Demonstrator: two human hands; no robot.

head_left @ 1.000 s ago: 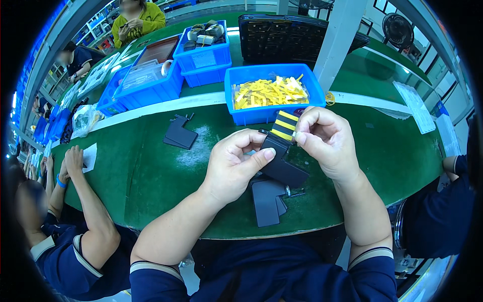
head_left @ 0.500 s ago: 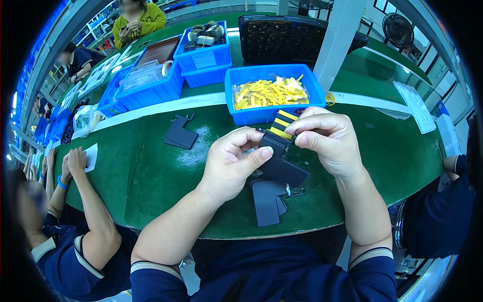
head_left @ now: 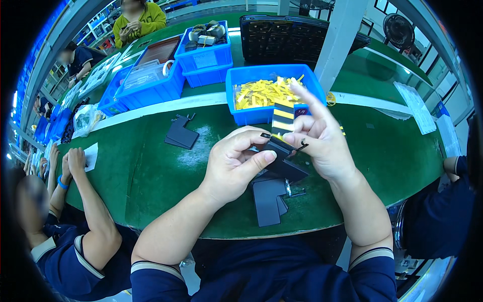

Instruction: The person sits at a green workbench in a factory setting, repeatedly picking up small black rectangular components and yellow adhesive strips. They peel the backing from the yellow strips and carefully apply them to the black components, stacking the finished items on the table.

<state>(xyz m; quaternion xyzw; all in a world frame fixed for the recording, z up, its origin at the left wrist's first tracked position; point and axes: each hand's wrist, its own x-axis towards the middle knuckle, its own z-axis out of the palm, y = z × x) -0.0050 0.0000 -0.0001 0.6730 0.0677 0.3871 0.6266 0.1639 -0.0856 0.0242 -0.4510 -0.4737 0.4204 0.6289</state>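
The green table [head_left: 151, 176] is the largest thing, and it spreads under both hands. Ahead of the right hand [head_left: 324, 146] stands the blue tub [head_left: 241, 117], with a heap of yellow strips [head_left: 264, 94] in it.

The left hand [head_left: 236, 161] is closed around the upper end of the dark angled part [head_left: 288, 170], thumb on top and fingers at the far side. The right hand is half opened: its index finger stretches forward, and its thumb is close to the lower end of the striped piece. Whether it pinches this piece, I cannot tell.

The dark angled part lies tilted between the two hands, its broad end pointing toward the person. I judge it to be stiff and rather light, because one hand alone carries it. Its flat faces look smooth, so it may slide a little; the narrow upper end seems the best place to hold, with the thumb pressed flat.

Two similar groups lie on the table: dark flat parts [head_left: 183, 135] beyond and to the left of the left hand, and a dark lower part [head_left: 266, 201] nearer to the person than both hands.

The striped piece [head_left: 283, 116], yellow and black, stands up just left of the right hand. It is probably thin and easy to crease, so better taken by its edges.

Smallest is a black hook [head_left: 304, 145] at the right thumb; it looks slender and perhaps fragile.
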